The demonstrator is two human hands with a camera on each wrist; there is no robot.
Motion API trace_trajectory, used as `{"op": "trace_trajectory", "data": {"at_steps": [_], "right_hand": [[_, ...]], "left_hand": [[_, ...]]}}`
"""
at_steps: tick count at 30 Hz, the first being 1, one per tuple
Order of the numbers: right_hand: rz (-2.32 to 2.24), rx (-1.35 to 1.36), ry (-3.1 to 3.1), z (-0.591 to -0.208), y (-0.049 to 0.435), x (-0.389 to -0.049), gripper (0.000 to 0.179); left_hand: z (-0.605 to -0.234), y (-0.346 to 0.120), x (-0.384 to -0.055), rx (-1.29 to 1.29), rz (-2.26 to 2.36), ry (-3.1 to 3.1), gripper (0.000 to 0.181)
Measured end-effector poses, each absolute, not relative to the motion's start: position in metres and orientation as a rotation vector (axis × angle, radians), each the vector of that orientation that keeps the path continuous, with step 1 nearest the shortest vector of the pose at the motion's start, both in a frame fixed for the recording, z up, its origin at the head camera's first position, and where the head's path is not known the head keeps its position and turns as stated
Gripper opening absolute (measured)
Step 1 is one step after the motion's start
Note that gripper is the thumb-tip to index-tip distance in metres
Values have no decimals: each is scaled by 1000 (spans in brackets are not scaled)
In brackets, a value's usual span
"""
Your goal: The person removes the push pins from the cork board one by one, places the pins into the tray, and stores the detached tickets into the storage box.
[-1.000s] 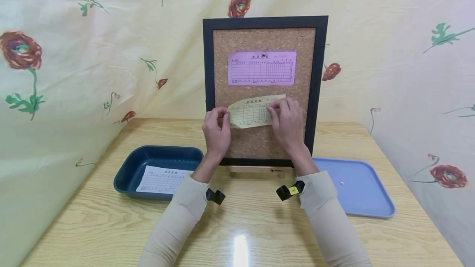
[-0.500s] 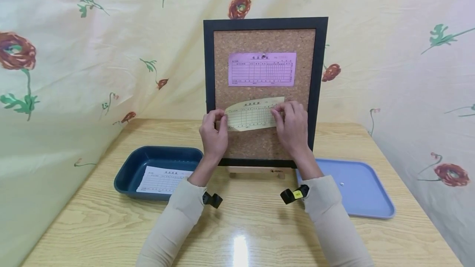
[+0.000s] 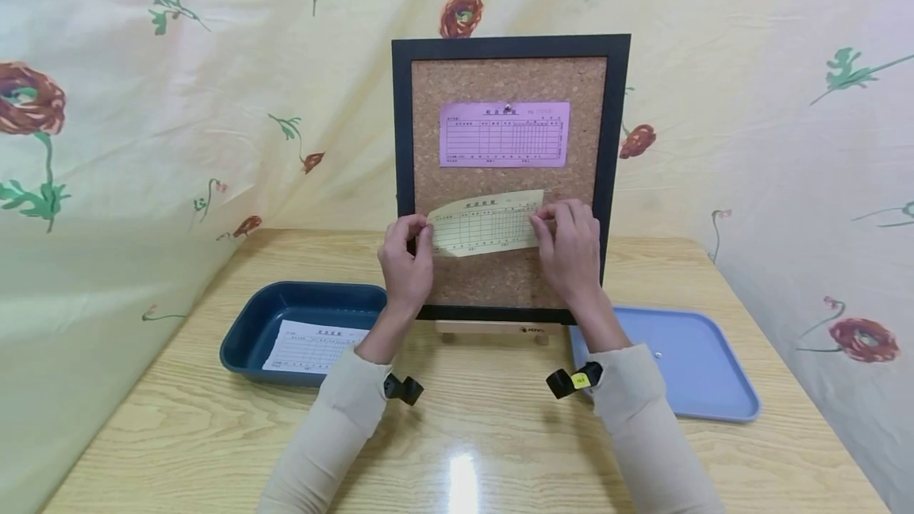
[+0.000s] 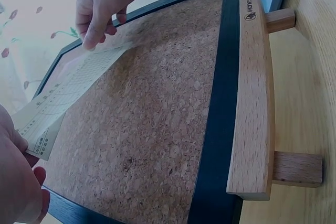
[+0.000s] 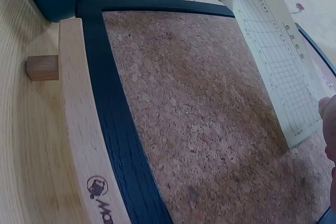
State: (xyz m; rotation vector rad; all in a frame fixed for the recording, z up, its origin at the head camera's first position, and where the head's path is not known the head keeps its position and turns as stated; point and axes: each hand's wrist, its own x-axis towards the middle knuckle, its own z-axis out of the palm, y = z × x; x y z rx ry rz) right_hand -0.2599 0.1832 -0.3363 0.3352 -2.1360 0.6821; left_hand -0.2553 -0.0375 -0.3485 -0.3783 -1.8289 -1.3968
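A pale yellow form slip (image 3: 485,224) is held in front of the lower half of a cork board (image 3: 493,284), its left end bent and its right end raised a little higher. My left hand (image 3: 407,264) pinches the slip's left end between thumb and fingers. At the right end, my right hand (image 3: 570,248) has thumb and fingertips together on the slip's edge. Above it, a purple form slip (image 3: 504,135) hangs on the cork from a pushpin (image 3: 508,107). In the left wrist view the yellow slip (image 4: 79,82) stands off the cork along its lower edge.
The black-framed board leans on a wooden easel stand (image 3: 493,328). A dark blue tub (image 3: 286,296) on the left holds a white form slip (image 3: 314,346). On the right, a light blue tray (image 3: 700,371) carries a small pushpin (image 3: 658,354).
The yellow slip has moved slightly down and to the left with my left hand. My right hand has shifted right, along the slip toward its right edge.
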Motion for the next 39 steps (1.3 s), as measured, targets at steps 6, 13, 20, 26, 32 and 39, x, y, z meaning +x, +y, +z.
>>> {"op": "trace_trajectory", "data": {"at_steps": [6,13,20,26,32,39], "right_hand": [[681,333,-2123,-339,188,-257,19],[680,338,-2115,-343,192,-254,18],[684,335,-2117,-345,201,-249,21],[682,329,-2110,-347,210,-244,20],[691,331,-2089,-352,217,-240,17],[678,354,-2065,-354,224,-237,16]], "left_hand": [[-349,-41,-253,-362,-1420,-1842,10],[-351,-47,-250,-349,-1440,-1831,9],[-351,-51,-248,-342,-1449,-1835,9],[-350,-57,-246,-335,-1479,-1838,9],[-351,-62,-245,-333,-1474,-1825,9],[-351,-66,-241,-320,-1480,-1849,10]]}}
